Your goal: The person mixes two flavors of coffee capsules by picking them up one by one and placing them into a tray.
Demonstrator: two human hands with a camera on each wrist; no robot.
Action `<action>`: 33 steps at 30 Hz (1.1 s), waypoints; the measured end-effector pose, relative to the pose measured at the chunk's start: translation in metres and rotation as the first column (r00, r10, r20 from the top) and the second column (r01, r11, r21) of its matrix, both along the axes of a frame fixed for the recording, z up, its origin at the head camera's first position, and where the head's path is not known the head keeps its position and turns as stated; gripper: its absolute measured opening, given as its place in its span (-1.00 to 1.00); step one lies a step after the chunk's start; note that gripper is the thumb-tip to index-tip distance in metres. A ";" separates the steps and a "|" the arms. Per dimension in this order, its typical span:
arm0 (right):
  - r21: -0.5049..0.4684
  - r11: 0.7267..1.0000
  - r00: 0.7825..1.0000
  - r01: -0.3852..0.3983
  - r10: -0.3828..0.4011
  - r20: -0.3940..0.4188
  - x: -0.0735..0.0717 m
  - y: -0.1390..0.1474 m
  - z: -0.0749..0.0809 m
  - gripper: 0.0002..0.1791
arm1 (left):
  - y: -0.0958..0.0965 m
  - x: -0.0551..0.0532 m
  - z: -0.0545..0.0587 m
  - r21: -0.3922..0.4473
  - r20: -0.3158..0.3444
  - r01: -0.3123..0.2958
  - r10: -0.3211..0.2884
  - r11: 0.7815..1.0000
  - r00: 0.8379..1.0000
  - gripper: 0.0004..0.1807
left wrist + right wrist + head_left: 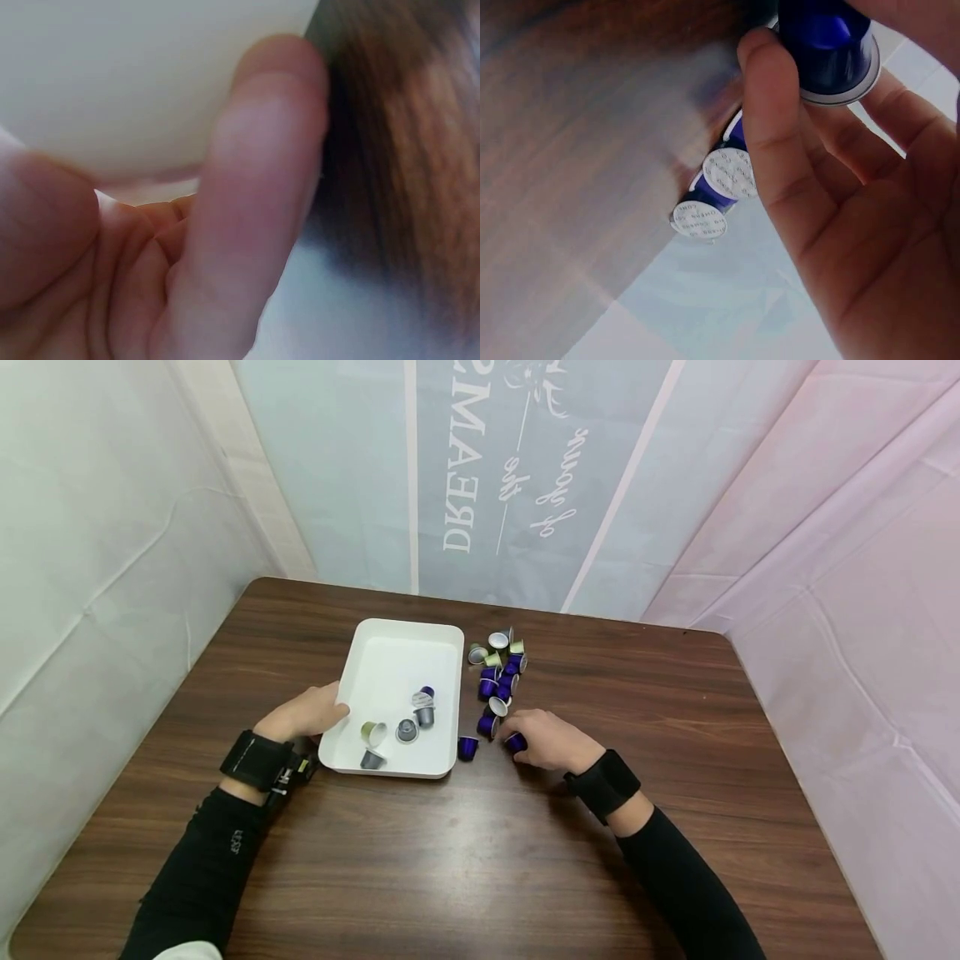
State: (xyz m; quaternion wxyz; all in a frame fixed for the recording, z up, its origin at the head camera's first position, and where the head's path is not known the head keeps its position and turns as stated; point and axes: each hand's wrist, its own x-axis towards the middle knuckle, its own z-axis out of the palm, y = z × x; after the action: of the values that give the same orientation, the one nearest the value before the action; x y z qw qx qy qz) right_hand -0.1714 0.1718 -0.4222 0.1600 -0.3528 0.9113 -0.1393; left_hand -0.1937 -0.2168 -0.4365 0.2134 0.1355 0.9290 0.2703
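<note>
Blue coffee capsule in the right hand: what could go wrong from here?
The right hand pinches the blue coffee capsule close to the loose capsules, so it might knock some rolling. The glossy capsule might also slip. The left hand grips the white tray; a tug could shift the capsules inside.

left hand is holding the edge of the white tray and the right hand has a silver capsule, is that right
Not quite: the capsule in the right hand is deep blue, not silver, as the right wrist view shows. The left hand does hold the white tray.
</note>
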 end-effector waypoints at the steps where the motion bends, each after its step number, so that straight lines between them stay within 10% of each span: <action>1: 0.002 1.000 1.000 0.005 -0.005 -0.005 -0.001 0.001 0.001 -0.62 | 0.000 0.000 0.000 0.000 0.000 0.000 0.000 1.000 1.000 -0.45; 33: -0.002 0.998 0.991 -0.063 0.063 -0.116 -0.021 -0.065 0.062 -0.75 | -0.002 -0.001 -0.001 0.006 -0.014 0.009 -0.009 1.000 1.000 -0.46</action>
State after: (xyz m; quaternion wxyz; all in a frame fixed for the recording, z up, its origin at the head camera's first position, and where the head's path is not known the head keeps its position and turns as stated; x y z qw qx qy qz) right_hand -0.1921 0.1065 -0.3602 0.1103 -0.3893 0.9071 -0.1161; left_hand -0.1950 -0.2188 -0.4377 0.2079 0.1423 0.9290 0.2711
